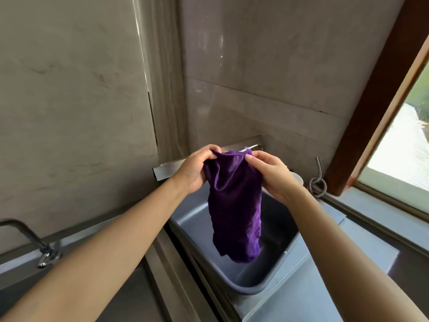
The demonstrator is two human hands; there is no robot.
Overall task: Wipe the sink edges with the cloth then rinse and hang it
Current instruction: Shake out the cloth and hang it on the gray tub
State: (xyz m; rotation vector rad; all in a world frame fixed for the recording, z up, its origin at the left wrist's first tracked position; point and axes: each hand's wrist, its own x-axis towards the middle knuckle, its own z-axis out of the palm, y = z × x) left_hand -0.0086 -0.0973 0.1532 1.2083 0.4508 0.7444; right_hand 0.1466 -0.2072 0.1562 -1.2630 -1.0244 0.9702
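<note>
A purple cloth (pixel 234 205) hangs crumpled in the air above the steel sink basin (pixel 274 282). My left hand (pixel 197 168) pinches its top left corner and my right hand (pixel 269 173) pinches its top right corner, so the top edge is stretched between them. Just behind the cloth's top edge runs a metal wall rail (pixel 167 169); whether the cloth touches it I cannot tell. The cloth's lower end dangles free over the basin.
A tap (pixel 30 238) stands at the lower left on the steel counter (pixel 130 296). A metal hose loop (pixel 316 184) hangs by the brown window frame (pixel 371 94) on the right. Grey tiled walls meet in the corner behind the sink.
</note>
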